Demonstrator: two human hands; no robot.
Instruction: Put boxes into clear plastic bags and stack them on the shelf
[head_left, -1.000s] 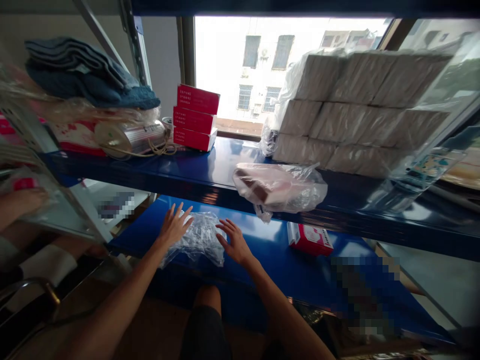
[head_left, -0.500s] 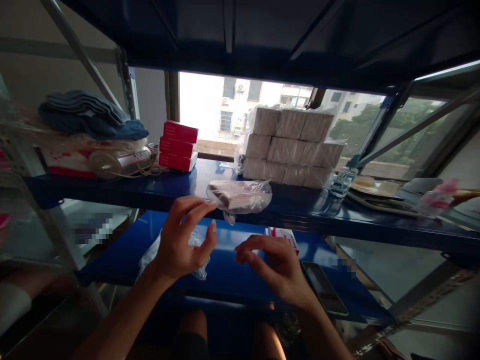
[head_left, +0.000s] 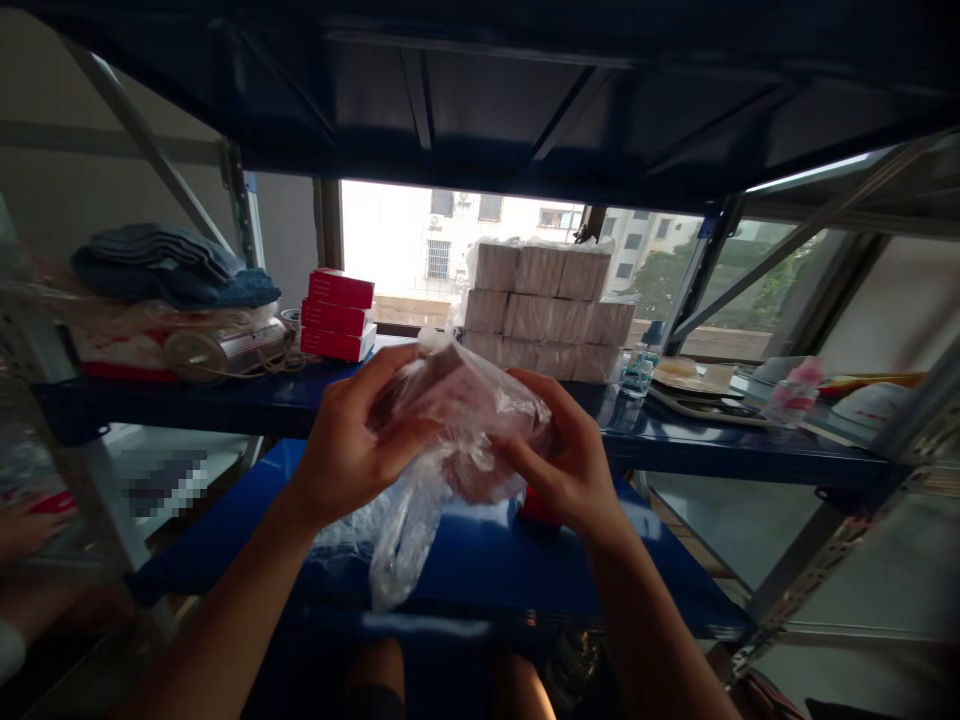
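Observation:
A clear plastic bag (head_left: 469,400) with a pale, block-like item inside is held up over the front edge of the upper shelf. My left hand (head_left: 349,440) grips its left side, thumb in front and fingers behind. On the right side my right hand (head_left: 570,455) is closed on the same bag. A loose, twisted end of the plastic hangs down below my left hand. What exactly is in the bag cannot be made out. Another crumpled clear plastic bag (head_left: 341,535) lies on the lower blue shelf, partly behind my left wrist.
On the upper blue shelf (head_left: 296,405) are stacked red boxes (head_left: 337,318), plastic-wrapped pale blocks (head_left: 544,310), folded blue cloth (head_left: 172,265), a metal cylinder (head_left: 225,345), a clear bottle (head_left: 637,370) and a tray (head_left: 705,405). A red box (head_left: 538,507) shows behind my right hand. Another person's hand (head_left: 30,525) is at left.
Both hands were apart and holding nothing, with the bag lying on the upper shelf's edge. Now they have closed on it and lifted it. The phone on the lower shelf is now hidden.

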